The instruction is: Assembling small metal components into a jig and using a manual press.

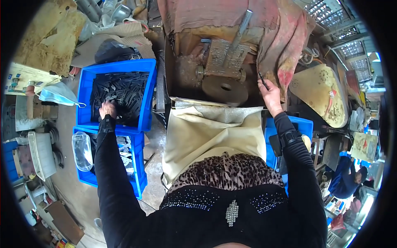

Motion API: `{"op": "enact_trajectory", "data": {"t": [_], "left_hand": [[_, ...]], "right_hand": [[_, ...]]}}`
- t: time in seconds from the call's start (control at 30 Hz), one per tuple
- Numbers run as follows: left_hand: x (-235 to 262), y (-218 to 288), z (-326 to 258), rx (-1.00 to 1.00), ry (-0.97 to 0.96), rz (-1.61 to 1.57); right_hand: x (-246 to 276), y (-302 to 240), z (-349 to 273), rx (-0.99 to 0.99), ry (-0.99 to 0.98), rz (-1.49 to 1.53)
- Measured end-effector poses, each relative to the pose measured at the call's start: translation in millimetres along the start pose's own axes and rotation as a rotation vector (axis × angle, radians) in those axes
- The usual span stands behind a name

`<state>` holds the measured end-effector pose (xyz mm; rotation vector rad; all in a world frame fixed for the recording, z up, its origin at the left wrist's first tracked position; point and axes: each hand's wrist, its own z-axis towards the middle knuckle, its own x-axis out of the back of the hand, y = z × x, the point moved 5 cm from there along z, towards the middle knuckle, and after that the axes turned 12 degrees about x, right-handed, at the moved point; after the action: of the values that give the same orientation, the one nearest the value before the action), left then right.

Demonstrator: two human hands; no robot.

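My left hand (108,109) reaches down into a blue plastic crate (149,93) at the left, among a heap of thin dark metal pieces (124,84). Its fingertips are lost against the dark heap, so what they grip cannot be made out. On the right, my right hand (272,98) is closed around a slim dark metal piece (261,77) that points up and away from me. That hand is beside the right wall of a grimy machine housing. Inside the housing lies a round grinding wheel (213,90) with a hole in its middle, apart from both hands.
A metal rod (241,31) slants up behind the wheel. Reddish cloth (285,45) drapes over the housing, and a cream sheet (211,132) hangs toward my lap. A second blue crate (140,169) holds a clear plastic container (82,152). Another person (345,182) is far right.
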<state>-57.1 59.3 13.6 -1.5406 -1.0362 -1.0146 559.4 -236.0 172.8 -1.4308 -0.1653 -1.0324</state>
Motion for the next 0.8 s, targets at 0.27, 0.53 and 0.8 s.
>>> {"op": "enact_trajectory", "data": {"t": [0.27,0.53,0.8], "left_hand": [[-16,-24,-12,0.082,-0.225,-0.15],[3,-13,-20,0.098,0.026,0.013],[-7,-14,-11,0.099,-0.173,-0.201]], "right_hand": [[-9,-9,1,0.064,-0.004,-0.01],[-9,8,-1,0.188,-0.014,0.044],[-8,16,2,0.113,-0.049,0.053]]}}
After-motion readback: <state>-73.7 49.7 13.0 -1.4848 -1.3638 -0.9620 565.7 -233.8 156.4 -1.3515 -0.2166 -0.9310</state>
